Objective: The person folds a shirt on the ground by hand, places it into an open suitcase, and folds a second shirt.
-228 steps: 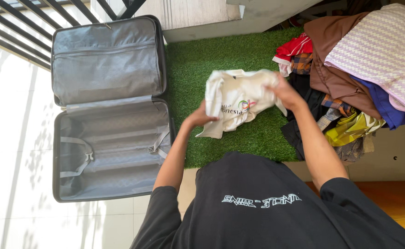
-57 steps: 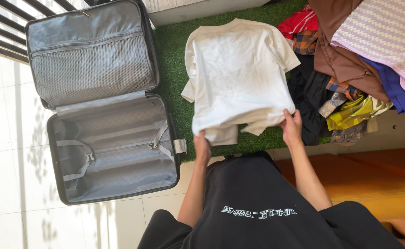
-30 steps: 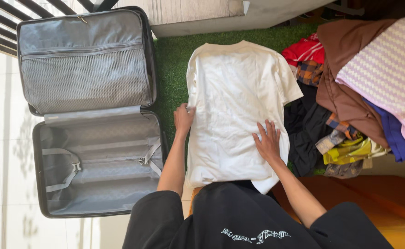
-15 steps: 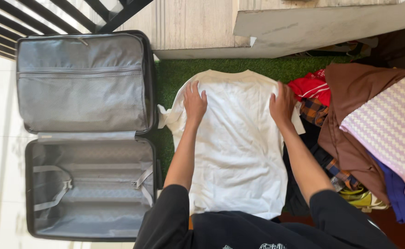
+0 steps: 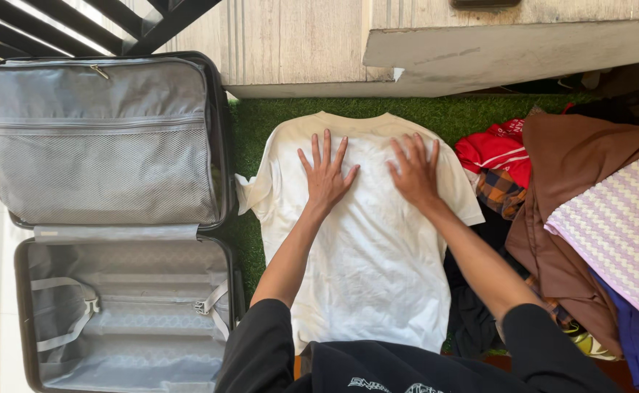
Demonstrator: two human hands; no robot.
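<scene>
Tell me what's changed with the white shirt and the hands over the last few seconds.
The white cotton T-shirt, earlier bunched up in both hands, now lies spread flat on the green artificial turf. Both hands let go of its hem and slid up toward the collar; the left hand and right hand now press flat and open on its chest. The open grey suitcase and the pile of mixed clothes stayed put.

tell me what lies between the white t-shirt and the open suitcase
In the head view, only a strip of green artificial grass separates the white t-shirt from the open suitcase; the shirt's left sleeve reaches toward the suitcase edge.
</scene>
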